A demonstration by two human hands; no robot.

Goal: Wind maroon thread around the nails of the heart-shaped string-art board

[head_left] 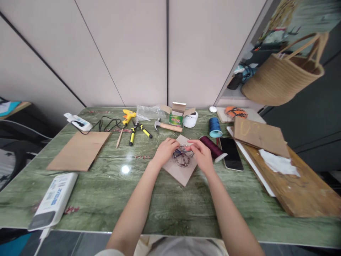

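A small square board (184, 179) lies turned cornerwise on the table. On it stands a ring of metal nails (182, 164), with dark lines like thread crossing inside it. My left hand (167, 151) is at the ring's upper left, its fingers bent and pressed together at the rim. My right hand (201, 154) reaches in from the right with fingers curled in a pinch by the nails. Whatever lies between the fingertips is too small to make out. A spool of maroon thread (211, 147) rests on its side against my right hand.
Behind the board are a claw hammer (170, 127), an open green box (176, 119) and a blue thread spool (214, 127). Pliers (132, 136) and a yellow glue gun (129, 116) lie left. A phone (231, 153) and wooden boards (298, 192) are right, a power strip (54, 199) front left.
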